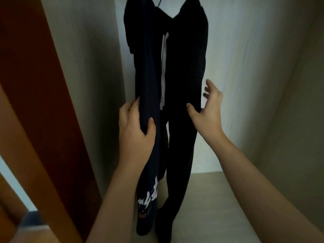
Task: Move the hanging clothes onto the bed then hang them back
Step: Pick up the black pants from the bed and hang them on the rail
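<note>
Inside the wardrobe [263,85], the hanging clothes [168,41] are up in front of me, not on the bed. They hang as a dark bunch from a thin hanger [160,1] whose wire shows just at the top edge of view. On the left side is a navy garment [149,81] with a white print [148,195] low down near its hem. Beside it on the right, touching it, is a black garment [187,76] that falls in long narrow folds almost to the wardrobe floor [219,199]. A white strip [164,67] of cloth shows between the two.

My left hand [135,132] is grasping the navy garment about halfway down. The thumb is curled over the front of the cloth and the fingers are wrapped round its left edge.

My right hand [208,109] is at the right edge of the black garment, at about the same height. Its thumb lies on the front of the cloth, while the fingers are spread and fairly straight past the edge, so this hand is released rather than clenched. Both my forearms reach up from the bottom of the view, one on each side of the clothes.

Pale walls close in behind and to the right. An orange-brown door [43,102] stands at the left, and something blurred and grey-blue [31,221] shows at the lower left corner; I cannot tell what it is.
</note>
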A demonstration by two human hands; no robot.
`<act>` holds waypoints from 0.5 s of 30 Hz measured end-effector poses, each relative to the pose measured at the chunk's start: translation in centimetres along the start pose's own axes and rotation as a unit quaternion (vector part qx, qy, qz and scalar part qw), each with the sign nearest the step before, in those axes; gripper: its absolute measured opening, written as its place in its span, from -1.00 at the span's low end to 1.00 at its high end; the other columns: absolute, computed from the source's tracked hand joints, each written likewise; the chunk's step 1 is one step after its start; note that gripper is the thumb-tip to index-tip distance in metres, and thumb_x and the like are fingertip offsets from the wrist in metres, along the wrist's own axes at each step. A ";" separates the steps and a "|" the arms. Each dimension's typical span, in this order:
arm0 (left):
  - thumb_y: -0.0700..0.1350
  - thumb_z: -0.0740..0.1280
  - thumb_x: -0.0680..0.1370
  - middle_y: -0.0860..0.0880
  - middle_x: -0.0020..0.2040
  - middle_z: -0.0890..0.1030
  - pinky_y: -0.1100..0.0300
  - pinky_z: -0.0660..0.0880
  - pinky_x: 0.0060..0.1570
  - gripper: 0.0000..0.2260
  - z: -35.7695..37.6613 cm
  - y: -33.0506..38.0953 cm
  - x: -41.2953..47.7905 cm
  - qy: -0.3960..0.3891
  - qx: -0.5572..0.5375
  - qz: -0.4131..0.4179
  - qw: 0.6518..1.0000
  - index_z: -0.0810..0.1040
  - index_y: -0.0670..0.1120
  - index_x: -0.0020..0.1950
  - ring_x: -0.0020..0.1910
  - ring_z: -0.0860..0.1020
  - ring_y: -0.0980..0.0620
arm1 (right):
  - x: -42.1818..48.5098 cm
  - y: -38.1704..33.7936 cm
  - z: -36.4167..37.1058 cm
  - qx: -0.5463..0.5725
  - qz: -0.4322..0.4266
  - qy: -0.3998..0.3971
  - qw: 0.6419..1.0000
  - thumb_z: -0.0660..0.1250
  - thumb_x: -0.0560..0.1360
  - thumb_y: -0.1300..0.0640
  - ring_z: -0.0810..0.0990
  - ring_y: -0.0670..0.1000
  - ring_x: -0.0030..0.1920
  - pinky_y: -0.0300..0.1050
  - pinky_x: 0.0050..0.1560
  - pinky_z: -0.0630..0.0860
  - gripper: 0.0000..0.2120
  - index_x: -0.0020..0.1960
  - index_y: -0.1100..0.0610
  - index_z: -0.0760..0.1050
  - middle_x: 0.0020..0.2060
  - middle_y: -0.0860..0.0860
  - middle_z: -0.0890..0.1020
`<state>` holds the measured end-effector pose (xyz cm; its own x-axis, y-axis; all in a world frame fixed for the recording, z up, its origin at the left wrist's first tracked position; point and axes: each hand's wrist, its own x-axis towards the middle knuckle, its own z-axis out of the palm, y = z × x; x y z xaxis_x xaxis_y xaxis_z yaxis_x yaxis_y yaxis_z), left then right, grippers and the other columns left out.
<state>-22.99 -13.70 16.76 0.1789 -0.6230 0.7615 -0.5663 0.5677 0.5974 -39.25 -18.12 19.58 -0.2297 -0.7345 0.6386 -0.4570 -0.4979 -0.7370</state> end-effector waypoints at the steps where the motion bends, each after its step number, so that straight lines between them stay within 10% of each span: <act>1: -0.18 0.27 0.52 -0.04 0.34 0.33 0.68 0.23 0.06 -0.58 0.1 -0.1 -0.7 0.001 0.011 0.003 1.000 0.33 -0.07 0.38 0.23 0.35 0.19 | -0.6 0.5 0.1 0.011 0.034 -0.027 0.999 0.35 0.45 0.24 0.36 -0.16 0.19 -0.35 0.18 0.36 -0.35 0.45 0.10 0.11 0.27 -0.01 0.34; 7: -0.17 0.27 0.52 0.03 0.30 0.40 0.64 0.32 -0.05 -0.55 0.7 -1.0 -3.0 -0.038 -0.012 -0.076 0.996 0.26 -0.03 0.40 0.15 0.35 0.27 | -2.7 6.7 0.7 -0.178 0.213 -0.293 0.915 0.21 0.47 0.24 0.59 0.12 -0.27 -0.24 -0.40 0.47 -0.80 0.02 0.32 0.50 -0.18 0.23 0.63; 12: -0.18 0.25 0.54 -0.05 0.27 0.45 0.45 0.35 -0.03 -0.61 1.2 -2.1 -4.5 -0.076 0.012 -0.090 0.993 0.31 -0.10 0.36 0.12 0.41 0.18 | -2.0 8.2 -1.9 -0.146 0.200 -0.037 0.968 0.17 0.42 0.32 0.59 0.17 -0.38 0.01 -0.23 0.58 -0.85 -0.18 0.31 0.51 -0.42 0.17 0.57; 15: -0.18 0.24 0.54 -0.05 0.22 0.47 0.51 0.36 -0.11 -0.64 1.7 -2.3 -5.4 -0.090 0.023 -0.106 0.990 0.33 -0.10 0.34 0.05 0.41 0.19 | -5.8 9.4 0.1 -0.197 0.193 -0.163 0.947 0.22 0.46 0.25 0.63 0.28 -0.15 -0.01 -0.17 0.53 -0.84 -0.14 0.33 0.53 -0.22 0.31 0.63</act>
<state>-23.98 -12.58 10.88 0.1528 -0.8137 0.5608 -0.5684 0.3918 0.7235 -42.11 -18.58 8.96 -0.1975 -0.9621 0.1879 -0.6933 0.0016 -0.7206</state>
